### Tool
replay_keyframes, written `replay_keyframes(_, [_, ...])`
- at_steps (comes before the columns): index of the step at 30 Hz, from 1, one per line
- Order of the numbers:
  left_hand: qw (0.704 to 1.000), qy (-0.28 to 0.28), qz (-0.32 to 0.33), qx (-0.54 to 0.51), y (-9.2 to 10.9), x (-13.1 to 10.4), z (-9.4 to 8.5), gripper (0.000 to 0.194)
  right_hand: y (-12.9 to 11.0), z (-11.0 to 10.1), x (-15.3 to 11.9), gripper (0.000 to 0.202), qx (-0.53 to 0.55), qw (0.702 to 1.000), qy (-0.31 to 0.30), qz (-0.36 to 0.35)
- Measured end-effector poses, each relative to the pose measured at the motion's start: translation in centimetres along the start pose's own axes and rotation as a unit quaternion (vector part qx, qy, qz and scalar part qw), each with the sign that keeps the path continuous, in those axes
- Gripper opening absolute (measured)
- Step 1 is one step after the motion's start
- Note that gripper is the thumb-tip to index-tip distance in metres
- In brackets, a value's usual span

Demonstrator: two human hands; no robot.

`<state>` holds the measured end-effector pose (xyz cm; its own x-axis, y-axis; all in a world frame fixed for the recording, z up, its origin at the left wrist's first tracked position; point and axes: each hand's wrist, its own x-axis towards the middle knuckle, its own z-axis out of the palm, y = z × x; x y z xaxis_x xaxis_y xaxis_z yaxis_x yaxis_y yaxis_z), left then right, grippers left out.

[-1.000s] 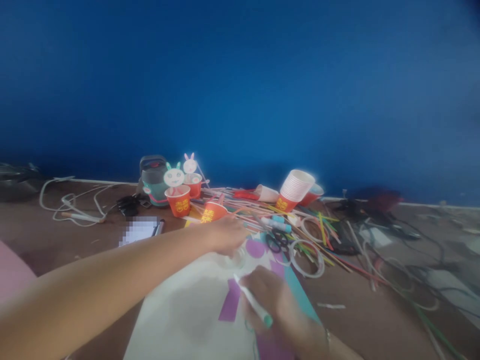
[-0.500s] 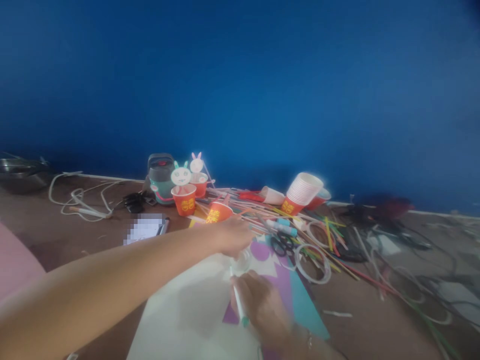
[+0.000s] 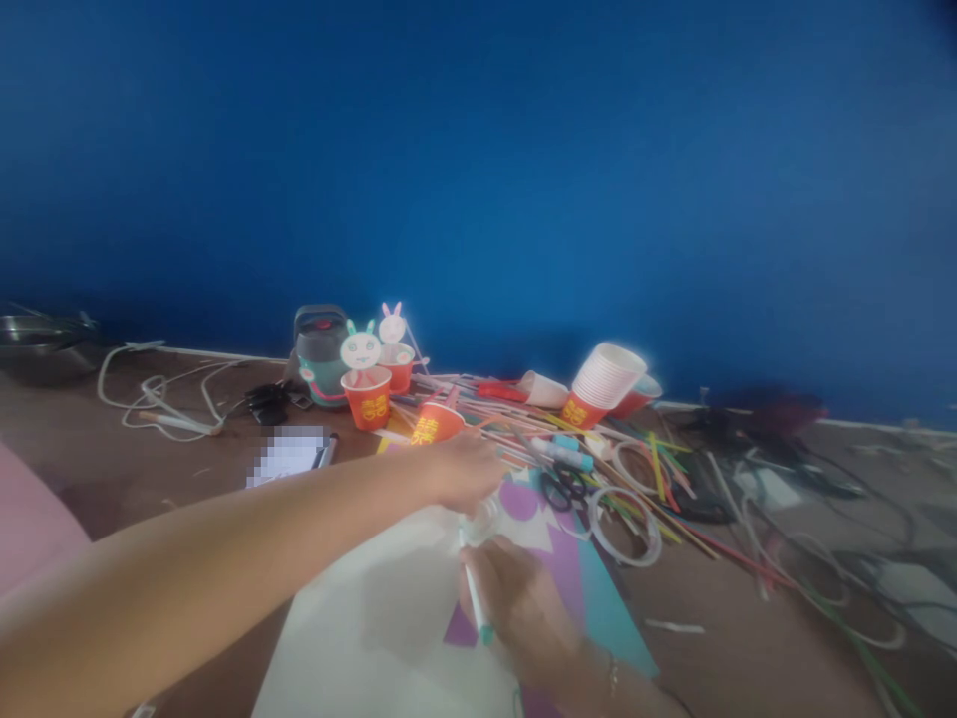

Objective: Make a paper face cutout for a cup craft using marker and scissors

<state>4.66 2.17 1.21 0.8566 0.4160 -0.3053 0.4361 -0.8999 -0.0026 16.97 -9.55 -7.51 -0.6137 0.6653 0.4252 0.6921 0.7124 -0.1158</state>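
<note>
My right hand point(image 3: 515, 593) is closed around a white marker with a green end point(image 3: 477, 603), its tip pointing away from me over the white paper point(image 3: 351, 618). Just beyond the tip, my left hand point(image 3: 471, 469) reaches across with its fingers pressed on a clear round thing point(image 3: 485, 517), blurred and partly covered, that lies on the paper. Purple paper point(image 3: 564, 573) and teal paper point(image 3: 609, 608) lie under and beside the right hand. A purple scrap point(image 3: 460, 628) is near the marker.
Behind my hands are red cups point(image 3: 368, 404), one bearing a rabbit face point(image 3: 360, 351), a stack of paper cups point(image 3: 607, 377), black scissors point(image 3: 562, 489), tape rings point(image 3: 624, 527) and many coloured sticks. A phone point(image 3: 290, 454) lies left; a grey-green container point(image 3: 321, 354) stands behind.
</note>
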Motion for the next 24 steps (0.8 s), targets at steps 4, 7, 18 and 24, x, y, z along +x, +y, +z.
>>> replay_keyframes(4, [1.000, 0.007, -0.002, -0.004, -0.06, 0.03, 0.16, 0.011, 0.12, 0.00, -0.01, 0.021, 0.009, 1.000, -0.003, -0.002])
replay_keyframes(7, [1.000, 0.004, -0.003, -0.005, -0.10, 0.09, 0.23, 0.010, 0.21, -0.03, 0.03, 0.020, 0.014, 1.000, -0.004, -0.003])
replay_keyframes(18, [1.000, 0.003, 0.010, 0.006, -0.15, 0.17, 0.25, 0.012, 0.15, -0.09, 0.21, 0.020, 0.014, 1.000, 0.018, -0.004])
replay_keyframes(24, [1.000, 0.013, 0.001, -0.012, -0.31, 0.32, 0.65, 0.011, 0.20, -0.10, -0.06, 0.017, -0.013, 0.999, 0.041, -0.006])
